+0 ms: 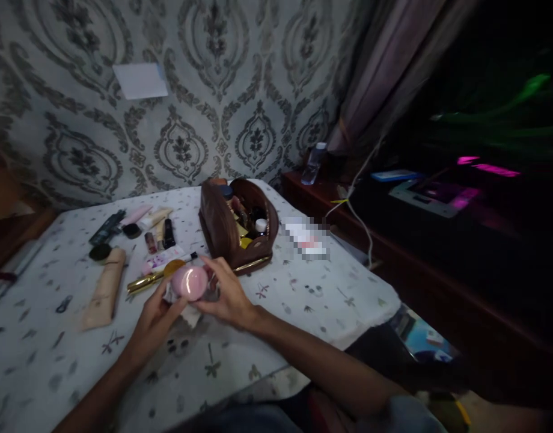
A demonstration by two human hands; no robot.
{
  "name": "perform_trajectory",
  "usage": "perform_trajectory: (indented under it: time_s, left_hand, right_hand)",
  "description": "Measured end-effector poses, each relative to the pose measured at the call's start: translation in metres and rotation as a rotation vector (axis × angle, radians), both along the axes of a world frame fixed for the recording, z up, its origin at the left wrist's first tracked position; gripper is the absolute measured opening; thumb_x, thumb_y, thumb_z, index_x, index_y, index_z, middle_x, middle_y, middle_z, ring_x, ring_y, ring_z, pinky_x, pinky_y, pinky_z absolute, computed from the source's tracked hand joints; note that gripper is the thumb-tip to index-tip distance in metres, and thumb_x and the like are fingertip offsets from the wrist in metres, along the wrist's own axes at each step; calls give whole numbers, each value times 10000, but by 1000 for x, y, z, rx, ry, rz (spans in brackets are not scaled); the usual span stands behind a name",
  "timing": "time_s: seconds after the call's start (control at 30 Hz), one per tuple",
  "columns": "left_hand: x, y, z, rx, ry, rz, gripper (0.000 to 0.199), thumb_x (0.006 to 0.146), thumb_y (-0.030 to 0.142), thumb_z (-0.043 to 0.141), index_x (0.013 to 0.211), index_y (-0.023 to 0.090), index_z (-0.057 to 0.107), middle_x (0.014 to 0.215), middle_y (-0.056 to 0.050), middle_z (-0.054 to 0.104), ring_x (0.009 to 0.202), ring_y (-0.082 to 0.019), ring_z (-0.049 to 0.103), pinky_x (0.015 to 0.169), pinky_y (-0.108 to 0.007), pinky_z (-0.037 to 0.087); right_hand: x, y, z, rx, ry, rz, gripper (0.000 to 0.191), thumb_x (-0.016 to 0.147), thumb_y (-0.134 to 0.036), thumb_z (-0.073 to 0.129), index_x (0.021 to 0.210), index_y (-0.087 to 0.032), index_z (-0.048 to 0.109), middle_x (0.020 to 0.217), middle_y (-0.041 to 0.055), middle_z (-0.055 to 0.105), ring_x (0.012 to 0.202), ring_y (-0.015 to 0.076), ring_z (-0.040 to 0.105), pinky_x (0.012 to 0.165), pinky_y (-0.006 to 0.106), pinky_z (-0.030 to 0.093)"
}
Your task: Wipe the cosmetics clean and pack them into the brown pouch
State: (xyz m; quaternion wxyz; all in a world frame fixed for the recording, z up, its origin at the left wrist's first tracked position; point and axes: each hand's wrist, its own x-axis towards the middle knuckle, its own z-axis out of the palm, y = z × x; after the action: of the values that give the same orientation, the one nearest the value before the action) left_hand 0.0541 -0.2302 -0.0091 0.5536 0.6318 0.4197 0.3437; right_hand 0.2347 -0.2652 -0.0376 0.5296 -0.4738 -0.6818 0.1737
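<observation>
A round pink container (192,283) is held between my two hands above the patterned white cloth. My left hand (158,314) grips its left side together with a crumpled white tissue (192,316). Fingers of my right hand (226,296) close round the container's right side. Just behind it lie a gold tube (143,282) and a white and purple tube (166,258). An open brown bag (220,231) full of small bottles and cosmetics stands beyond my right hand. To the left rests a beige tube (106,288).
Several small tubes and a black tube (169,233) lie at the back left of the cloth. A blurred white packet (306,236) is right of the bag. A water bottle (313,163) and white cable (364,225) are farther right.
</observation>
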Motion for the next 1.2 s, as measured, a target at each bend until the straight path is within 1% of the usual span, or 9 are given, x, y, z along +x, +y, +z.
perform_trajectory:
  time_s: [0.13, 0.2, 0.33, 0.47, 0.7, 0.77, 0.9, 1.07, 1.2]
  left_hand:
    - [-3, 4, -6, 22, -88, -37, 647, 799, 522, 701, 1337, 186, 576, 1201, -108, 693, 1164, -287, 615, 1048, -390, 463]
    - [-4, 5, -8, 19, -119, -71, 619, 822, 496, 691, 1348, 195, 567, 1287, -104, 653, 1226, -280, 579, 1090, -386, 425]
    - [-4, 4, -6, -13, -157, -105, 616, 828, 481, 691, 1349, 179, 565, 1342, -107, 623, 1238, -285, 571, 1083, -384, 433]
    - [-2, 3, 0, 16, -176, -107, 551, 832, 449, 692, 1307, 184, 600, 1328, -101, 632, 1217, -278, 584, 1082, -378, 427]
    - [-3, 2, 6, 93, -94, -50, 523, 845, 416, 672, 1298, 167, 590, 1304, -98, 641, 1175, -259, 602, 1055, -354, 440]
    - [-4, 1, 5, 151, -26, -46, 517, 857, 402, 658, 1313, 169, 584, 1309, -94, 639, 1186, -262, 598, 1051, -352, 444]
    - [-8, 2, 1, 309, 121, -32, 469, 890, 364, 611, 1325, 192, 575, 1322, -91, 633, 1161, -271, 615, 954, -368, 515]
    - [-14, 4, -3, 663, 214, -59, 406, 927, 219, 531, 1330, 189, 565, 1270, -111, 639, 1209, -253, 582, 1047, -416, 461]
    - [-16, 1, -2, 827, 255, -143, 457, 946, 152, 472, 1396, 222, 506, 1322, -119, 581, 1254, -239, 545, 1060, -414, 460]
  right_hand:
    - [-1, 4, 1, 56, 50, 11, 604, 780, -312, 750, 1327, -209, 515, 1178, 102, 578, 1084, 231, 565, 930, 387, 502]
    - [-1, 4, 1, 48, 84, 17, 564, 775, -303, 756, 1288, -216, 537, 1215, 102, 597, 1127, 237, 570, 980, 406, 476]
    - [0, 2, 1, -29, 132, 40, 584, 761, -299, 778, 1282, -210, 528, 1283, 111, 612, 1166, 233, 588, 1024, 403, 455]
    - [-2, 1, 2, -53, 120, -8, 555, 760, -329, 776, 1247, -204, 541, 1237, 109, 632, 1133, 239, 607, 1001, 408, 472]
    - [-2, 2, 8, 87, 10, -68, 470, 759, -290, 764, 1177, -214, 565, 1108, 85, 638, 1024, 245, 605, 905, 406, 501]
    - [-2, 2, 10, 104, -37, -72, 458, 768, -275, 754, 1183, -217, 569, 1099, 84, 632, 1021, 247, 594, 901, 408, 497]
    - [-2, 2, 9, 130, -121, -84, 467, 793, -319, 737, 1221, -225, 576, 1070, 80, 608, 997, 248, 578, 877, 410, 505]
    - [-3, 1, 4, 131, -198, -65, 524, 767, -322, 756, 1253, -225, 588, 1048, 79, 572, 983, 252, 567, 862, 409, 519]
    - [-5, 1, 2, 85, -243, -63, 507, 762, -337, 748, 1232, -213, 605, 996, 71, 574, 939, 252, 560, 828, 408, 524]
